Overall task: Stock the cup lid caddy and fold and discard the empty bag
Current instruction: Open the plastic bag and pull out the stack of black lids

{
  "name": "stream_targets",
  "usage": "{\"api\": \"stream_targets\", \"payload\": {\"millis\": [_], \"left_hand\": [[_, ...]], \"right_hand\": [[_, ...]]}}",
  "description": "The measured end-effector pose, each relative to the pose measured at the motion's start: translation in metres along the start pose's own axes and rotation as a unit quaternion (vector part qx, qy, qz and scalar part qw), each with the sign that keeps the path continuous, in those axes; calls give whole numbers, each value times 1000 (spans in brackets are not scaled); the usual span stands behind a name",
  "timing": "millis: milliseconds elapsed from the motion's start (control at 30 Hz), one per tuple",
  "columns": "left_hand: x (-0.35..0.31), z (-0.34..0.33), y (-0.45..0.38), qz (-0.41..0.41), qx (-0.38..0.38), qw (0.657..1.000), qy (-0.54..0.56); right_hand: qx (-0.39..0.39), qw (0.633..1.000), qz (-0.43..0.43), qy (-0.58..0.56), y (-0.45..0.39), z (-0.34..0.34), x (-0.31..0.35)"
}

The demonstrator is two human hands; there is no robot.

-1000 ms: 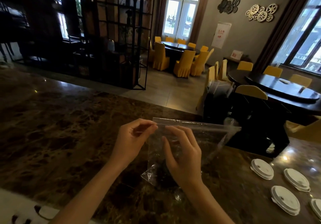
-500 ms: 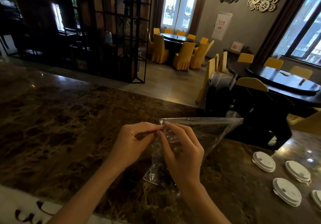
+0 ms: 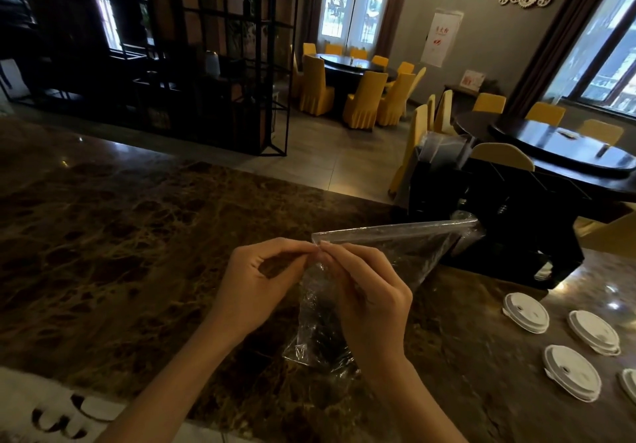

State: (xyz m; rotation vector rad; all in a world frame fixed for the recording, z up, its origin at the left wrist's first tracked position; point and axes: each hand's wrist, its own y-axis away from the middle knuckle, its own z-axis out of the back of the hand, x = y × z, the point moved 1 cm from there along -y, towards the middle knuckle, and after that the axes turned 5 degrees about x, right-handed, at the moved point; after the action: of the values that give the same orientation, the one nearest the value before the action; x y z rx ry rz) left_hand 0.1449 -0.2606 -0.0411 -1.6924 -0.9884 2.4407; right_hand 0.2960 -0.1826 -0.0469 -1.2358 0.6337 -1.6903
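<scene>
A clear plastic zip bag (image 3: 406, 253) hangs upright over the brown marble counter, its zip edge running right toward the black caddy (image 3: 499, 222). My left hand (image 3: 261, 281) and my right hand (image 3: 368, 298) meet at the bag's top left corner, each pinching the zip edge between thumb and fingertips. The bag's lower end touches the counter, crumpled. Several white cup lids (image 3: 525, 312) lie flat on the counter at the right, in front of the caddy.
The marble counter (image 3: 120, 236) stretches left and forward. The caddy stands at its far right edge. A white patterned strip (image 3: 51, 411) runs along the near edge. Beyond are a black metal shelf, round tables and yellow chairs.
My right hand has slid left along the zip edge until its fingertips met my left hand's at the corner. The bag's free right end has tilted up toward the caddy.
</scene>
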Motion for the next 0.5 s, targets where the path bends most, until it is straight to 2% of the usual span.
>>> {"api": "stream_targets", "payload": {"millis": [200,300,400,500], "left_hand": [[-2,0,1,-14,-44,997,-54],[-13,0,-4,-99,-34,981,-165],[-25,0,-12,-193,-7,944,-266],[-32,3,-17,-236,11,920,-313]], "right_hand": [[3,1000,-2,16,0,3,1],[-2,1000,4,20,-1,3,3],[-8,1000,11,26,-3,3,3],[-14,999,26,31,-3,4,1]]}}
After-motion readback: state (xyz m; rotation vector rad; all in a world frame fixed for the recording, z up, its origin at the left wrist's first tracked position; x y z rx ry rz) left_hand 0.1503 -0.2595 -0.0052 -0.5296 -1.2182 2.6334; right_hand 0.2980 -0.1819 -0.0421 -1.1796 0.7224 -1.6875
